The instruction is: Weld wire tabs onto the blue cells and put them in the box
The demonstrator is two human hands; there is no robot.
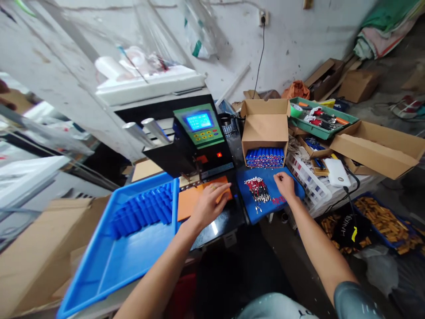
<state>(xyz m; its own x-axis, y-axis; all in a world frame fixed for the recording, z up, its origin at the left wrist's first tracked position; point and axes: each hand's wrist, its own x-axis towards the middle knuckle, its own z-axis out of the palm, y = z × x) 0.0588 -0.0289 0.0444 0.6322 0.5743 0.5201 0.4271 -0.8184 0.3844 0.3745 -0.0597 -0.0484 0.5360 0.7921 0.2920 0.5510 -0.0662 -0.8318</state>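
Note:
My left hand [210, 203] lies over the orange plate [187, 204] at the foot of a black machine [169, 161], its fingers stretched out and nothing visible in them. To the right, my right hand [284, 184] is held closed above the right side of a blue padded surface [244, 201]. Its fingertips are pressed together; whatever they may hold is too small to make out. Beside it on the blue surface lies a bunch of short red and black wire leads [258, 189] with white ends. Behind them, a cardboard box [265, 126] contains rows of blue cylindrical cells [264, 157].
Left of the machine, a blue tray [99, 266] holds stacked blue cylinders [142, 210]. A lit display [199, 122] faces me. At right stand a green tray [345, 119] of wires and tools, a white basket [307, 181], a white power bank [338, 173] and an open carton [375, 144].

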